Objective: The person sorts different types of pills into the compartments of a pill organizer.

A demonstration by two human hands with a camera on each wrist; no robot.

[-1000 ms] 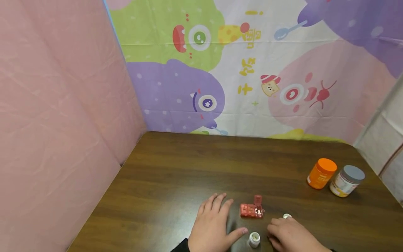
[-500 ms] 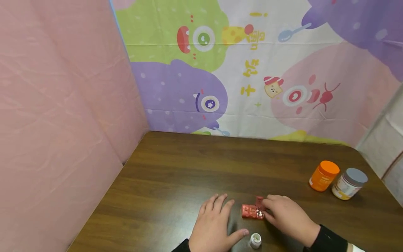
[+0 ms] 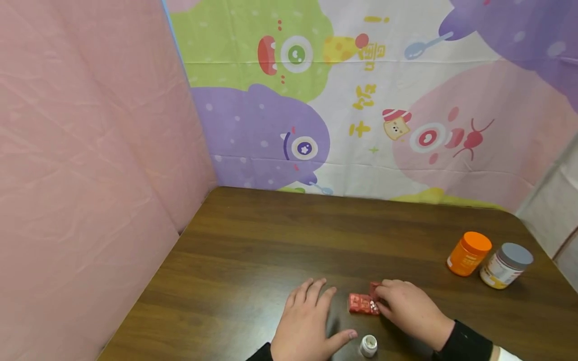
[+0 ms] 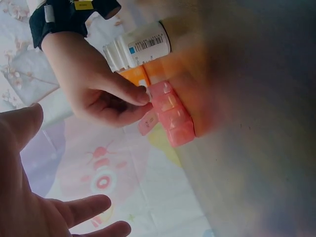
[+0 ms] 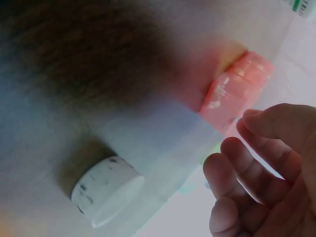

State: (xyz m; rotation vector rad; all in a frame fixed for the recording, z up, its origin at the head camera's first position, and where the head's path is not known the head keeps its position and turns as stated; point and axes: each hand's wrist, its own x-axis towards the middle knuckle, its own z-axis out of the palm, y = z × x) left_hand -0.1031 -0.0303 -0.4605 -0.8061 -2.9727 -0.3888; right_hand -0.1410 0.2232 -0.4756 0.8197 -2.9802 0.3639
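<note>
A small red translucent pill box lies on the table, white pills in its right-end compartment and that compartment's lid raised. At this end is my right hand, thumb and index finger pinching the box's edge beside the lid; the right wrist view shows the other fingers loosely curled. My left hand rests to the left of the box, fingers spread, holding nothing. Between the hands stands a small white bottle without its cap. A white bottle cap lies near my right hand, hidden in the head view.
At the right back of the brown table stand an orange jar and a grey-lidded jar. A pink cloth hangs along the left, and a printed cartoon sheet closes off the back.
My right hand has moved from beside the bottle cap, up and left to the pill box's open end, and stayed there over the last half second. The left hand keeps its place.
</note>
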